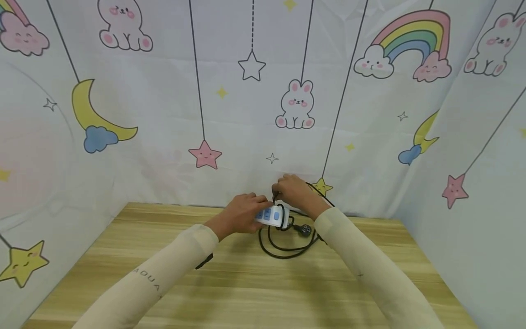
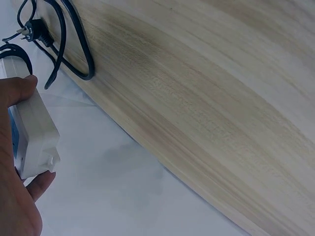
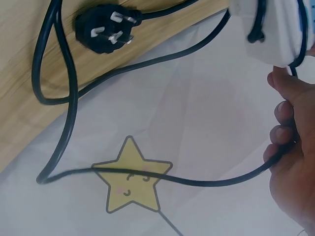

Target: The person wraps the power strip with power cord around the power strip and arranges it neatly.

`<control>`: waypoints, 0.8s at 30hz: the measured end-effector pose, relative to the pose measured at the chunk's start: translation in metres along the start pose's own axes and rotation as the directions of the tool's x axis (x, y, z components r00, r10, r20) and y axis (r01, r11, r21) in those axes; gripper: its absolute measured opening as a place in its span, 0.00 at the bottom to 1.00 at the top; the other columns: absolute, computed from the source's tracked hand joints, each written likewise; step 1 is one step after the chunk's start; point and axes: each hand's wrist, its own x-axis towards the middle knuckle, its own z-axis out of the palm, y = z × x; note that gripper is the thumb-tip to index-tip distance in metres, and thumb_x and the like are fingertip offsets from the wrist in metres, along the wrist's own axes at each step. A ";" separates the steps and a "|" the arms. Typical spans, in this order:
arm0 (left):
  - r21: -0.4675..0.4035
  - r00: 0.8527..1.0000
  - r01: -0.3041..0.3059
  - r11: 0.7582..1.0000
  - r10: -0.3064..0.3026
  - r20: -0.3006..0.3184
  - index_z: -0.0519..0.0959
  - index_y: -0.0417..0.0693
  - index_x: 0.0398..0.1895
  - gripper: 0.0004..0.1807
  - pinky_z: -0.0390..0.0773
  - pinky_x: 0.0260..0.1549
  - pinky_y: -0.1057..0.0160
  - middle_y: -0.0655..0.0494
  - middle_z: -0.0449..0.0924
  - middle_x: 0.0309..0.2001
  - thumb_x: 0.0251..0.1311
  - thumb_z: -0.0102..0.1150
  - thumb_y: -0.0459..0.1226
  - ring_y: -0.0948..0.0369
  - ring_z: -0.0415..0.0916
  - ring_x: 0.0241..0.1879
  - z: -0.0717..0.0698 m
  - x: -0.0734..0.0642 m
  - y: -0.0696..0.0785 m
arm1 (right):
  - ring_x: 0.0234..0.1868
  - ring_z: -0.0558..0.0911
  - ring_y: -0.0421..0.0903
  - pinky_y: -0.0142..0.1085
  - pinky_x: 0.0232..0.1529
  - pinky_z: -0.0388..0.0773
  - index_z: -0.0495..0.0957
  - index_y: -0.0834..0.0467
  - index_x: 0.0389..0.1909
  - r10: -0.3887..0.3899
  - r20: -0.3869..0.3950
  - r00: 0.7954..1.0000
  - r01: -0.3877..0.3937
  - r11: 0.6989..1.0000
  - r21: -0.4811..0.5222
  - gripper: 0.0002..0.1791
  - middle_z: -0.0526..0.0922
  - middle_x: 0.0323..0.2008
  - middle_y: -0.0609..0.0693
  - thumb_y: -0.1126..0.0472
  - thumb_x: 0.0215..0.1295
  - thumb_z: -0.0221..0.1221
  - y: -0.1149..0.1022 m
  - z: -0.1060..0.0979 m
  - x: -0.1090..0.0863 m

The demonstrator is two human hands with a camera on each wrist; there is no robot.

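A white power strip (image 1: 271,216) with blue sockets is held above the back of the table. My left hand (image 1: 243,213) grips its left end; in the left wrist view the thumb and a finger span the strip's body (image 2: 39,130). A black cord (image 3: 216,183) wraps around the strip's right end. My right hand (image 1: 297,191) holds that cord just above the strip, fingers curled round it in the right wrist view. The three-pin plug (image 1: 304,230) hangs at the right of the strip, its metal pins (image 3: 115,37) showing. Loose loops of cord (image 1: 283,257) droop below.
The wood-grain table (image 1: 246,292) ends at a white fabric backdrop (image 1: 164,173) printed with stars, bunnies and moons. Side panels of the same fabric (image 1: 485,237) stand left and right. Some cord passes beside my right forearm.
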 end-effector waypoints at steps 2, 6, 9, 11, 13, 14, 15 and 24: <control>0.011 1.000 0.013 1.000 -0.013 0.003 0.84 0.50 0.73 0.35 0.91 0.52 0.49 0.53 0.89 0.62 0.64 0.81 0.50 0.50 0.88 0.52 0.001 0.000 -0.001 | 0.47 0.85 0.52 0.51 0.59 0.84 0.92 0.53 0.50 -0.007 -0.012 1.000 0.007 1.000 -0.005 0.07 0.93 0.45 0.50 0.56 0.79 0.70 -0.001 -0.002 -0.001; 0.035 0.999 0.038 0.999 -0.037 -0.010 0.84 0.50 0.72 0.35 0.91 0.51 0.49 0.52 0.89 0.61 0.64 0.82 0.50 0.49 0.87 0.50 0.003 -0.001 -0.002 | 0.49 0.87 0.53 0.50 0.58 0.85 0.90 0.55 0.51 -0.023 -0.017 1.000 0.023 1.000 0.007 0.06 0.93 0.47 0.52 0.60 0.81 0.68 -0.005 -0.008 -0.004; 0.053 0.999 0.043 0.998 -0.042 -0.026 0.84 0.50 0.72 0.35 0.91 0.50 0.49 0.52 0.89 0.60 0.64 0.82 0.50 0.49 0.87 0.49 0.005 -0.002 -0.003 | 0.49 0.86 0.54 0.50 0.58 0.84 0.89 0.57 0.51 -0.023 -0.006 1.000 0.023 0.999 0.047 0.07 0.92 0.46 0.53 0.62 0.81 0.64 -0.008 -0.012 -0.005; 0.073 0.998 0.042 0.996 -0.039 -0.040 0.84 0.50 0.71 0.34 0.91 0.48 0.50 0.52 0.89 0.59 0.64 0.81 0.50 0.50 0.86 0.47 0.006 -0.003 -0.004 | 0.49 0.85 0.55 0.51 0.58 0.83 0.89 0.59 0.52 -0.022 -0.005 1.000 0.022 0.997 0.078 0.09 0.91 0.46 0.55 0.63 0.82 0.61 -0.010 -0.014 -0.006; 0.092 0.998 0.044 0.995 -0.039 -0.059 0.84 0.49 0.70 0.33 0.90 0.46 0.51 0.52 0.89 0.58 0.64 0.81 0.50 0.50 0.86 0.45 0.008 -0.003 -0.005 | 0.50 0.86 0.56 0.51 0.59 0.83 0.89 0.61 0.54 -0.023 -0.009 1.000 0.024 0.993 0.112 0.12 0.90 0.48 0.57 0.63 0.82 0.58 -0.011 -0.014 -0.007; 0.101 0.997 0.048 0.994 -0.041 -0.068 0.84 0.49 0.69 0.33 0.90 0.45 0.51 0.52 0.89 0.57 0.64 0.81 0.50 0.51 0.86 0.44 0.008 -0.003 -0.006 | 0.51 0.86 0.57 0.52 0.60 0.84 0.89 0.61 0.55 -0.022 -0.014 1.000 0.024 0.991 0.129 0.14 0.91 0.49 0.58 0.64 0.82 0.57 -0.012 -0.014 -0.008; 0.112 0.996 0.054 0.992 -0.045 -0.077 0.85 0.50 0.69 0.33 0.90 0.44 0.52 0.53 0.89 0.56 0.63 0.81 0.50 0.51 0.85 0.43 0.009 -0.003 -0.006 | 0.53 0.87 0.58 0.52 0.60 0.84 0.89 0.62 0.57 -0.019 -0.016 1.000 0.021 0.989 0.146 0.16 0.91 0.50 0.58 0.64 0.83 0.55 -0.013 -0.014 -0.008; 0.144 0.985 0.130 0.981 -0.112 -0.129 0.85 0.48 0.65 0.34 0.88 0.34 0.55 0.52 0.88 0.53 0.60 0.84 0.52 0.53 0.83 0.37 0.009 -0.004 -0.008 | 0.51 0.87 0.52 0.49 0.58 0.86 0.83 0.65 0.70 0.032 0.007 0.999 -0.033 0.969 0.244 0.20 0.89 0.56 0.60 0.63 0.88 0.52 -0.020 -0.009 -0.014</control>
